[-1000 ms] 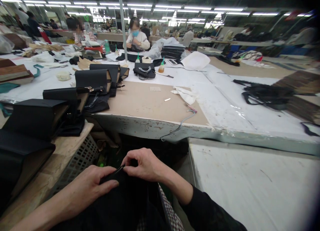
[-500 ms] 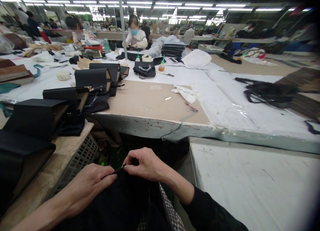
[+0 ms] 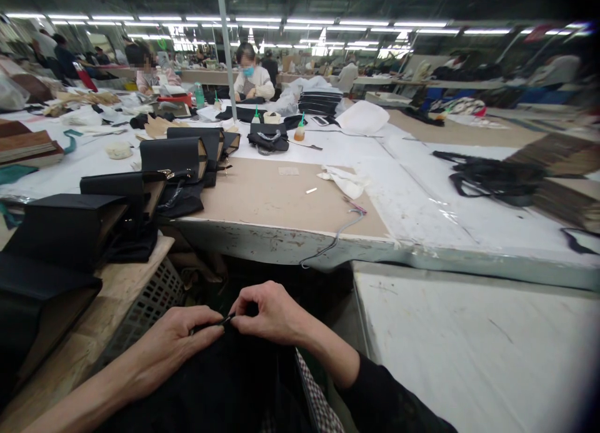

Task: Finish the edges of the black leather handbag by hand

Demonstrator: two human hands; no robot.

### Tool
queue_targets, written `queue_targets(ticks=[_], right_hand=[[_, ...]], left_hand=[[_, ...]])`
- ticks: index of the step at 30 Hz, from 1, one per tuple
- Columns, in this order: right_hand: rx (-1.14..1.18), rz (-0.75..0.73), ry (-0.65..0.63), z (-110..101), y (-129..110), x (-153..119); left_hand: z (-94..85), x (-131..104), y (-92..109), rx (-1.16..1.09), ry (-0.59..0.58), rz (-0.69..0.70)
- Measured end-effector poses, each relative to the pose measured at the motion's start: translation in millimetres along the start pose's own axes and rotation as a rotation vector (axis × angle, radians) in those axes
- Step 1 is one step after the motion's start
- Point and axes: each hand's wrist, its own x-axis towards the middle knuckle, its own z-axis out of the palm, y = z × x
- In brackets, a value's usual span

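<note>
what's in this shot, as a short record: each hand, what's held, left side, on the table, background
left hand: pinching the edge of the black piece
right hand: pinching the same edge, close beside the left
held: black piece, most of it dark and hard to make out
left side: black bags in a row
on the table: white cloth, white stick, orange bottle
background: person in a blue mask, pole

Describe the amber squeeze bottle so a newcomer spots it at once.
On the big white-covered table, find the tan sheet. Past its far edge sits a small black handbag. Just right of that stands the squeeze bottle, green-nozzled like its neighbours, but amber where they look pale.
</note>
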Motion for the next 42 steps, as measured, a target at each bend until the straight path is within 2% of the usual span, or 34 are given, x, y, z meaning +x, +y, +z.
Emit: queue_targets(ticks=[7,12,21,27,30,32,36,42], right_hand=[[0.019,0.018,-0.031,-3.5,1.3,0.4],[0.029,0.027,-0.046,-6.6,-0.4,1.8],[-0.017,0.086,-0.027,1.2,-1.4,5.6],[-0.011,0.117,-0.005,4.2,-0.5,8.1],[-0.002,0.067,-0.037,4.0,-0.8,10.8],[-0.096,0.005,-0.092,4.6,-1.7,12.7],[-0.2,-0.031,-0.154,3.3,-3.5,13.4],[-0.091,0.059,-0.183,-5.8,2.3,8.3]], left_hand=[[-0.8,10.9,5.3,0.15,0.036,-0.004],[-0.1,12.8,6.0,0.114,0.047,-0.059],[0.2,10.5,4.1,0.129,0.045,-0.032],[-1.3,10.1,-6.3,0.15,0.047,0.014],[-2.2,10.7,-10.3,0.112,0.011,-0.015],[-2.1,10.3,-10.7,0.129,0.01,-0.04],[-3.6,0.1,-9.0,0.184,0.026,-0.069],[-14.1,-43.7,-10.1,0.096,-0.035,-0.168]])
